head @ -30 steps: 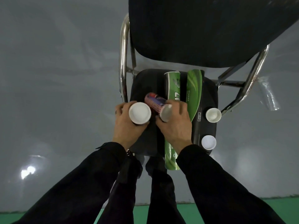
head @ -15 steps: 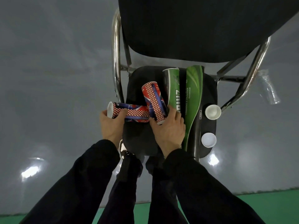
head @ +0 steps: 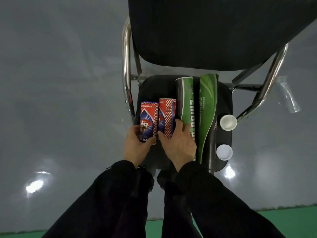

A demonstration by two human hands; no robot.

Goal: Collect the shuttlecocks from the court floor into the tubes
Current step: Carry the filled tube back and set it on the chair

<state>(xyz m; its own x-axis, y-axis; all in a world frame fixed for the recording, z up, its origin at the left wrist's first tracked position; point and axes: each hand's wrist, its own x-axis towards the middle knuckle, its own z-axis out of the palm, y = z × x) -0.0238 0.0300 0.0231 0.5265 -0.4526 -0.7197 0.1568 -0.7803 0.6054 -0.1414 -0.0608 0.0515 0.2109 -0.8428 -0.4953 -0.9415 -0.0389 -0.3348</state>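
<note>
I count four tubes on the chair seat: left hand grips one red tube, right hand holds the second red tube; two green tubes alongside, two white caps at right.

Seat left: taken up by two red tubes, side by side.
Seat middle: blocked by two green tubes.
Seat right edge: narrowed by two white caps.
Behind seat: closed off by backrest.
</note>
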